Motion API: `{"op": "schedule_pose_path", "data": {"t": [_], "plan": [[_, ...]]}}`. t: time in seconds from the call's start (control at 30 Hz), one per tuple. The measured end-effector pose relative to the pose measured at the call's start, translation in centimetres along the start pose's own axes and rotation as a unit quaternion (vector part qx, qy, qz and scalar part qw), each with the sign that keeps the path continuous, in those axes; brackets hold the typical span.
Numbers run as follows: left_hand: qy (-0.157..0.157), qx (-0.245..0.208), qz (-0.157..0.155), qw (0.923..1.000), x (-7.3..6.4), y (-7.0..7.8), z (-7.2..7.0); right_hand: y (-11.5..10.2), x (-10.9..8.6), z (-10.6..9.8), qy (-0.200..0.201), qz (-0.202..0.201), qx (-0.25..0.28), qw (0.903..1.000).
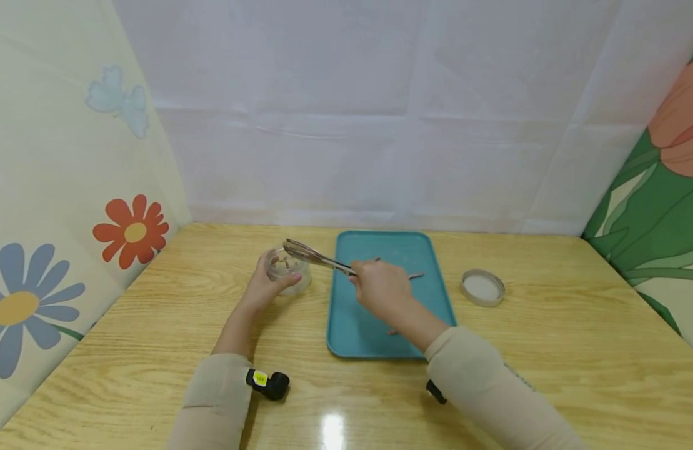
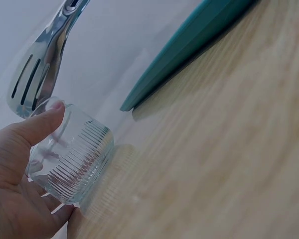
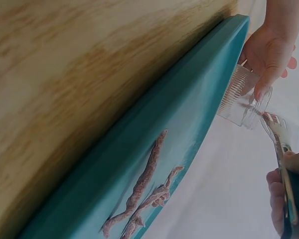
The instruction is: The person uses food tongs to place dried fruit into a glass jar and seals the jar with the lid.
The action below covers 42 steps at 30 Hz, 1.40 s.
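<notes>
My left hand (image 1: 260,286) grips a clear ribbed glass jar (image 2: 87,154) standing on the table, thumb over its near rim. Brownish pieces show inside through the glass. My right hand (image 1: 384,289) holds metal tongs (image 1: 322,259), reaching left across the tray. The slotted tong heads (image 2: 34,79) are right at the jar's open mouth. In the right wrist view, reddish-brown twisted sticks (image 3: 148,174) lie on the blue-green tray (image 1: 352,334); the right hand and forearm partly hide them from the head view.
A round lid (image 1: 482,287) with a pale centre lies on the wooden table (image 1: 548,325), to the right of the tray. White cloth (image 1: 335,156) hangs behind the table, with flower-printed panels (image 1: 48,206) at both sides.
</notes>
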<state>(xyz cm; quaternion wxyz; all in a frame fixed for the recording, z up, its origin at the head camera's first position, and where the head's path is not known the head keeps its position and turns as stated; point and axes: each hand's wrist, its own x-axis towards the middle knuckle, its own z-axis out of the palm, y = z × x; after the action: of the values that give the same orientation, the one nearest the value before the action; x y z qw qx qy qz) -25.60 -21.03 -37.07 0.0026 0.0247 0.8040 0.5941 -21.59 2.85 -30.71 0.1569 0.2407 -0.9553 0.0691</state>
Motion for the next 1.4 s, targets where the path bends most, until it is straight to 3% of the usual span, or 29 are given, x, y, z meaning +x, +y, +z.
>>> {"op": "schedule_pose_path", "data": {"t": [0.3, 0.83, 1.4], "plan": [[-0.001, 0.002, 0.001, 1.0000, 0.1, -0.1, 0.0, 0.0, 0.0, 0.1, -0.010, 0.005, -0.001, 0.9999], [0.008, 0.006, 0.008, 0.9999, 0.1, -0.1, 0.1, 0.8, 0.1, -0.4, 0.016, 0.027, 0.030, 0.9991], [0.007, 0.012, 0.013, 0.9998, 0.1, -0.2, 0.0, 3.8, -0.2, -3.0, -0.003, 0.089, 0.048, 0.9948]]}}
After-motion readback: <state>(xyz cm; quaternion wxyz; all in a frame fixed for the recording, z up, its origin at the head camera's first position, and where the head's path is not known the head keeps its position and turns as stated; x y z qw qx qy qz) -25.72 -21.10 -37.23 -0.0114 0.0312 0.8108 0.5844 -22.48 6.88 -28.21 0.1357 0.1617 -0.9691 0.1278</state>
